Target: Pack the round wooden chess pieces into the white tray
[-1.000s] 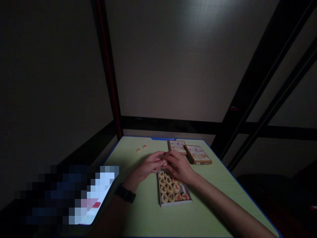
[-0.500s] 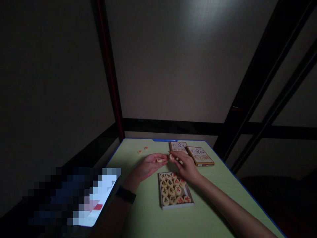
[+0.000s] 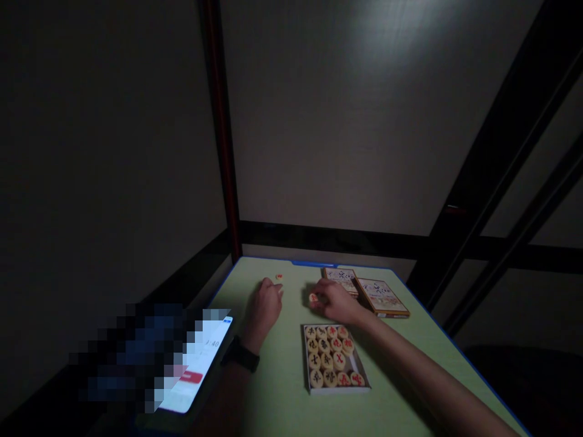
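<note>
My right hand (image 3: 337,301) is closed in a pinch, holding a round Chinese chess piece (image 3: 313,298) with a red character above the table. To its left, my left hand (image 3: 268,304) is palm down with curled fingers near the tabletop. A pale edge of a chess piece (image 3: 280,287) shows at its fingertips; the rest is hidden. Just beyond those fingers lies a loose red-marked piece (image 3: 279,277). Closer to me, a shallow white box (image 3: 337,391) holds rows of black-marked and red-marked pieces, with a gap at its right side.
Two printed box lids (image 3: 382,297) lie at the back right, beside my right hand. A lit phone (image 3: 200,364), partly pixelated, is at the left edge of the green table (image 3: 277,376). Walls stand behind and to the left.
My left hand has turned from palm up to palm down and moved left toward the loose pieces. My right hand still holds its piece, now apart from my left. The view has shifted slightly.
</note>
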Demonstrator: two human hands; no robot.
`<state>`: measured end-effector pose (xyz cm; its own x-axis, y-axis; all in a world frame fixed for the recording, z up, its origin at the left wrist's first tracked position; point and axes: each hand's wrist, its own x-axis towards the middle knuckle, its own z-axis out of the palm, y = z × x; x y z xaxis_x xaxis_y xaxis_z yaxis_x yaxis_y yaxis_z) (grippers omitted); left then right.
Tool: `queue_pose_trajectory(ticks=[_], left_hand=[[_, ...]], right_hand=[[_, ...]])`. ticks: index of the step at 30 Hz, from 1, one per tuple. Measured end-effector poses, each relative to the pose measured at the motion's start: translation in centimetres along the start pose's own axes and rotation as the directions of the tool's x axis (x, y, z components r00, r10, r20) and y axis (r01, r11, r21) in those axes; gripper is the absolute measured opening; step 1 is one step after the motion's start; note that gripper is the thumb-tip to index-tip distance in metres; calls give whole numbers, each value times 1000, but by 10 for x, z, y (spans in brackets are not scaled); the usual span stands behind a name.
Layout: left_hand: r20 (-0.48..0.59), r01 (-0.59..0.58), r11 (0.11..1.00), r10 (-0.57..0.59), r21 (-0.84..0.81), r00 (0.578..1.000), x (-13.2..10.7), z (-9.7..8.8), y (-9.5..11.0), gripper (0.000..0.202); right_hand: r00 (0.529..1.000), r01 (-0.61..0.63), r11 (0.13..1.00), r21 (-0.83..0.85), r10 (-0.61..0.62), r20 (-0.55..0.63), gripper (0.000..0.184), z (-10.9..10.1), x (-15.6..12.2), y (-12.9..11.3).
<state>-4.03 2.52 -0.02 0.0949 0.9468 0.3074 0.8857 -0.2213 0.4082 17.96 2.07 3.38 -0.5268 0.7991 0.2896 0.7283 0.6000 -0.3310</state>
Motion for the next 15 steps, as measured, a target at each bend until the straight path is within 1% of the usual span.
queue_pose_trajectory(ticks=[1, 4, 7, 9, 12, 15], left_hand=[[-15, 27, 1000, -27, 4, 1000, 1, 2, -3, 30], [-32, 80, 997, -80, 9, 996, 5, 8, -10, 33], [-39, 97, 995, -98, -12, 994, 7, 7, -13, 34], [-71, 97, 994, -100, -47, 992, 10, 3, -15, 36], [-115, 125, 989, -135, -83, 984, 19, -2, -18, 33], [-94, 160, 985, -166, -60, 982, 30, -2, -21, 27]], right_hand=[[999, 29, 999, -14, -29, 45, 5, 4, 8, -1], [989, 90, 996, -7, -88, 117, 14, 18, 34, -2], [988, 106, 994, 13, -107, 113, 17, 32, 58, 0], [990, 96, 995, 26, -98, 98, 18, 39, 74, 2], [995, 70, 997, 38, -72, 66, 21, 46, 98, 5], [996, 60, 997, 45, -62, 59, 23, 54, 117, 7]])
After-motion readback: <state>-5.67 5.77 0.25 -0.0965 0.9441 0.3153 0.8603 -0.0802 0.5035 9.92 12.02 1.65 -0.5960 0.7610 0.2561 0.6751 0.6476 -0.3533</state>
